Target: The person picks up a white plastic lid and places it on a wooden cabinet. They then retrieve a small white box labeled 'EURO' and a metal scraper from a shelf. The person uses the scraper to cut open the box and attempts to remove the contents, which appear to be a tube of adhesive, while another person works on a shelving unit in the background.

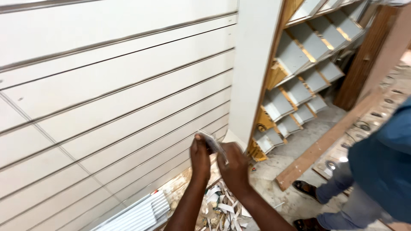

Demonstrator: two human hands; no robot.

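Trim strip [212,146] thin, light, bendy; pinched in both grips, left hand [200,155], right hand [233,167]; best held near ends

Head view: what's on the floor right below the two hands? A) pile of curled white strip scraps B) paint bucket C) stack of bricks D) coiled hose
A: a heap of curled white strip scraps lies on the floor right under the left hand and right hand, which together pinch a thin pale strip in front of the grooved white wall panel.
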